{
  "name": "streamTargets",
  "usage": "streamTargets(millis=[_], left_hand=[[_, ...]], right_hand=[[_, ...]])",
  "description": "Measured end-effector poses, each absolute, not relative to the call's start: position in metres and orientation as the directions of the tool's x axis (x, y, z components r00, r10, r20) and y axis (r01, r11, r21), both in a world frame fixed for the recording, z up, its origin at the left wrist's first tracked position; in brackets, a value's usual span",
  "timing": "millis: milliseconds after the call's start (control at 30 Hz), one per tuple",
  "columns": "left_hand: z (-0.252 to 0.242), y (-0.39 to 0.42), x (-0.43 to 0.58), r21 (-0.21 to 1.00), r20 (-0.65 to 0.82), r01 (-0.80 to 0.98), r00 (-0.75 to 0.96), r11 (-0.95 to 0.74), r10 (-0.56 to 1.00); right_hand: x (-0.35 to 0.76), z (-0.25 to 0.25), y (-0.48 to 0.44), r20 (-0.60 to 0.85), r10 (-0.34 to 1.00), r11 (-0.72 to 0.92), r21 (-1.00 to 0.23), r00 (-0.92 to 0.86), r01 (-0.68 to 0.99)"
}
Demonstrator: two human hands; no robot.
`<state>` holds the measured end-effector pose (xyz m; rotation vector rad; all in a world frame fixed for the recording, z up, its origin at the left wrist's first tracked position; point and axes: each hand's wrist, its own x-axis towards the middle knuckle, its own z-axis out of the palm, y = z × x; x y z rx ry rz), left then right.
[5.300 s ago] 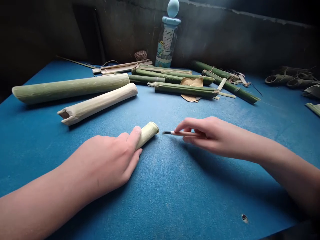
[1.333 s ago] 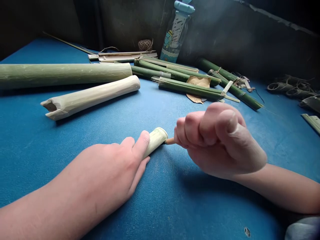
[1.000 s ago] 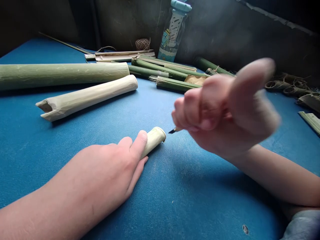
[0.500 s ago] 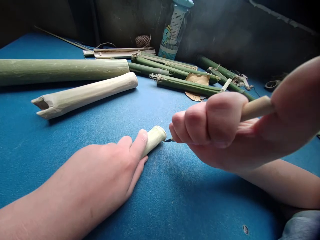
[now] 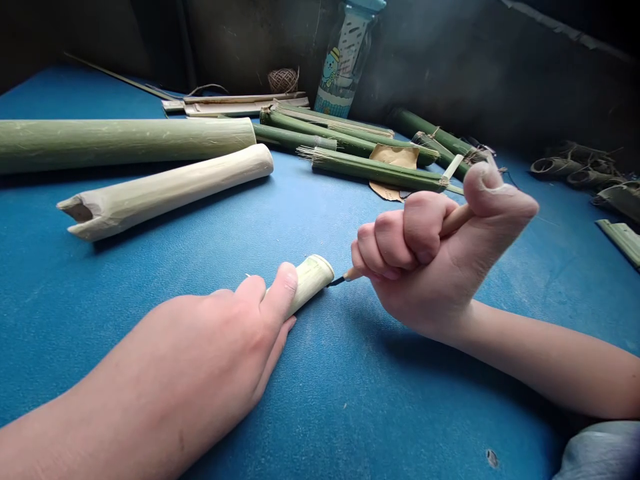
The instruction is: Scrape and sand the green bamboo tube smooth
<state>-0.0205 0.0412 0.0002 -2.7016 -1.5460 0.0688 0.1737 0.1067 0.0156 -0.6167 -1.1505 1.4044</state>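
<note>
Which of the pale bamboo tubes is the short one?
The stub under the left hand, beside the knife in the right hand. The other pale tube is much longer, with a notched end.

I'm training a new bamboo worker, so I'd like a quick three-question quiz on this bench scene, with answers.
1. Which hand grips the carving knife?
2. True or false: the left hand rests on the short peeled bamboo tube.
3. What decorated item stands at the back of the blue table?

Key: 1. The right hand. 2. True. 3. A bottle.
</note>
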Motion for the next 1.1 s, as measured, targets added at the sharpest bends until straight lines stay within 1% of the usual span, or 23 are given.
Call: streamTargets(millis=[67, 200, 300, 433, 567, 633, 700, 867, 967, 1033, 1100], left_hand=[[0.0, 0.04, -0.02, -0.071, -0.007, 0.852, 0.519, -0.518, 0.855], [0.0, 0.038, -0.018, -0.135, 0.013, 0.844, 0.526, -0.52, 0.85], [0.0, 0.037, -0.017, -0.149, -0.007, 0.843, 0.521, -0.516, 0.853], [0.004, 0.039, -0.014, -0.17, -0.095, 0.836, 0.514, -0.522, 0.853], [0.012, 0.039, -0.008, -0.215, -0.278, 0.815, 0.477, -0.538, 0.834], [0.016, 0.039, -0.006, -0.225, -0.327, 0.816, 0.452, -0.533, 0.83], [0.019, 0.039, -0.004, -0.227, -0.345, 0.819, 0.438, -0.527, 0.83], [0.027, 0.04, -0.001, -0.236, -0.381, 0.813, 0.426, -0.532, 0.821], [0.032, 0.039, 0.003, -0.261, -0.39, 0.799, 0.427, -0.543, 0.816], [0.034, 0.036, 0.005, -0.294, -0.358, 0.789, 0.432, -0.54, 0.827], [0.033, 0.035, 0.004, -0.302, -0.312, 0.796, 0.437, -0.524, 0.843]], right_hand=[[0.173, 0.013, 0.107, 0.255, 0.947, 0.145, -0.883, -0.196, -0.446], [0.172, 0.009, 0.109, 0.279, 0.929, 0.126, -0.857, -0.244, -0.5], [0.17, 0.009, 0.107, 0.269, 0.932, 0.114, -0.855, -0.245, -0.506], [0.168, 0.011, 0.099, 0.235, 0.947, 0.113, -0.882, -0.219, -0.458], [0.167, 0.01, 0.091, 0.282, 0.939, 0.175, -0.885, -0.196, -0.432], [0.169, 0.007, 0.088, 0.291, 0.936, 0.185, -0.885, -0.198, -0.427], [0.172, 0.002, 0.087, 0.315, 0.922, 0.212, -0.897, -0.224, -0.389], [0.183, -0.013, 0.082, 0.432, 0.815, 0.375, -0.901, -0.385, -0.217], [0.186, -0.017, 0.081, 0.484, 0.76, 0.437, -0.875, -0.434, -0.209], [0.186, -0.017, 0.081, 0.473, 0.767, 0.417, -0.881, -0.434, -0.224], [0.186, -0.013, 0.083, 0.44, 0.808, 0.355, -0.894, -0.391, -0.272]])
